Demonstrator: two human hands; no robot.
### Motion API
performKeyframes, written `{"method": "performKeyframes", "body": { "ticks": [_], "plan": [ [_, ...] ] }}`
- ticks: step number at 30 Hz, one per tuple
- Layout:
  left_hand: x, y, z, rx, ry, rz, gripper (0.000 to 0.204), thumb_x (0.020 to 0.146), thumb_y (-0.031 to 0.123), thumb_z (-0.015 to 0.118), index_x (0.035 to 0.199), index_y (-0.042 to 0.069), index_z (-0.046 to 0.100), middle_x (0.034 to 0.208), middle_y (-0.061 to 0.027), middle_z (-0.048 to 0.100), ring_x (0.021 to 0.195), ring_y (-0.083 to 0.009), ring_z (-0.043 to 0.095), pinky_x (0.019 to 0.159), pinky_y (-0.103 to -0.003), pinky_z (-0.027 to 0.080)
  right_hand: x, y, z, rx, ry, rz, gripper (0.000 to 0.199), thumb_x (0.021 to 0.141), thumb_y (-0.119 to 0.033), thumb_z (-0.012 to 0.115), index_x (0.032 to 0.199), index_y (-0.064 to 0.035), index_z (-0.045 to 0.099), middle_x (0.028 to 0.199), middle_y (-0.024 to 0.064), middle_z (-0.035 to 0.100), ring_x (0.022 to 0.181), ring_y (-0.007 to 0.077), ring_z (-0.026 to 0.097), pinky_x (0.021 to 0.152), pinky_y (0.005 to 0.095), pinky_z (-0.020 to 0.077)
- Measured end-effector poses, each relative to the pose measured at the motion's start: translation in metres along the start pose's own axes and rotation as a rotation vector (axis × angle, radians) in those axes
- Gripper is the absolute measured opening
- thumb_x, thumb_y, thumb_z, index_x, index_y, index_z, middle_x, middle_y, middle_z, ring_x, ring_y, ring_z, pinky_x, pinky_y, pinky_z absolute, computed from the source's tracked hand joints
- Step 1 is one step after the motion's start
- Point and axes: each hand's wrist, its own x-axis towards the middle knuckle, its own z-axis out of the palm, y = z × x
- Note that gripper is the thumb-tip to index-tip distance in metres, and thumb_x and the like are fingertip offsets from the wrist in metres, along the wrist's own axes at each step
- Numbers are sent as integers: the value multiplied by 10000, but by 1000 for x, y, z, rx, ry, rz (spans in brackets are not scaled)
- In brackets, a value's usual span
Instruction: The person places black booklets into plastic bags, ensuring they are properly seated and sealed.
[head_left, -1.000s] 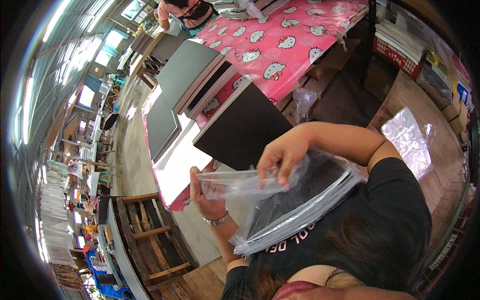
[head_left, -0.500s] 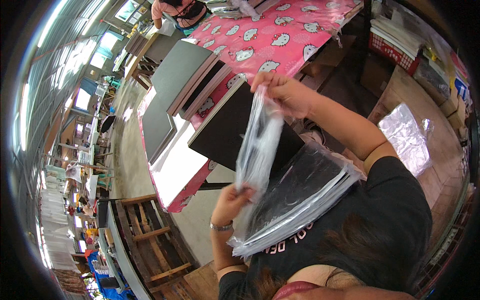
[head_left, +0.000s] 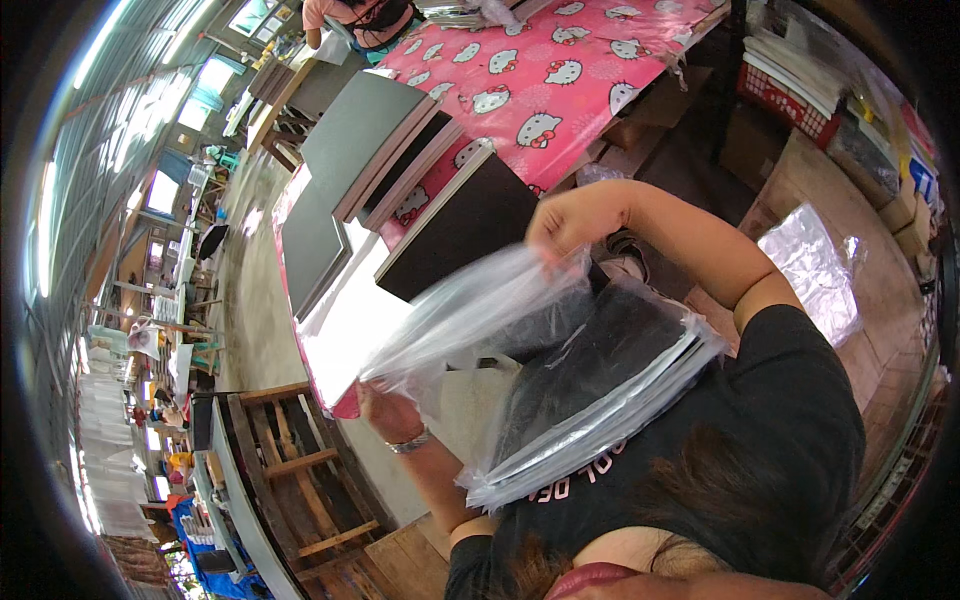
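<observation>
Clear plastic bag (head_left: pixel 470 320) stretches between both hands in front of the person's chest, above a stack of bagged dark flat items (head_left: pixel 600 400) resting against the black shirt. Right hand (head_left: pixel 570 220) is clenched on the bag's upper edge, pulling it up and outward. Left hand (head_left: pixel 390 410), with a bracelet at the wrist, sits at the lower end behind the film; it seems to grasp the bag, though the fingers are hidden. To do this well, I judge that both hands should keep even tension along 1 edge so the mouth opens without tearing, and stay clear of the dark panel (head_left: pixel 460 230) on the pink patterned table (head_left: pixel 560 90).
</observation>
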Motion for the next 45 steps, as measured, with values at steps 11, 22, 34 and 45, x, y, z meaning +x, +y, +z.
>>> {"method": "performKeyframes", "body": {
  "ticks": [11, 22, 34, 45],
  "plan": [
    [58, -20, -25, 248, 211, 47, 304, 763, 50, 508, 1061, 2, 544, 804, -75, 593, 717, -161, 585, 683, -298, 486, 18, 0, -17, 41, 517, -347, 368, 723, 14, 530, 1087, -38, 529, 841, 30, 555, 757, 117, 561, 702, 225, 452],
    [9, -50, 37, 1318, 387, 373, 467, 776, -52, 384, 1214, -10, 542, 689, -27, 508, 542, -84, 394, 516, -233, 382, 0, 13, 27, -1112, 1011, -414, 401, 754, -14, 577, 1149, -80, 589, 954, 134, 539, 799, 284, 587, 700, 353, 487],
    [-11, -46, -56, 216, 14, -591, 283, 742, 160, 658, 992, 27, 638, 968, -116, 647, 861, -234, 609, 710, -358, 505, -48, 83, -8, 531, 233, -4, 409, 796, -61, 648, 1183, 8, 534, 1013, 104, 649, 832, 168, 656, 744, 291, 548],
    [-120, -188, -158, 1131, -51, -1136, 177, 811, 135, 606, 935, 9, 625, 917, -131, 621, 831, -242, 576, 738, -342, 458, -82, 282, -56, -282, 496, 642, 208, 727, -97, 660, 925, -37, 679, 913, 32, 658, 817, 155, 600, 712, 294, 473]
  ]
}}
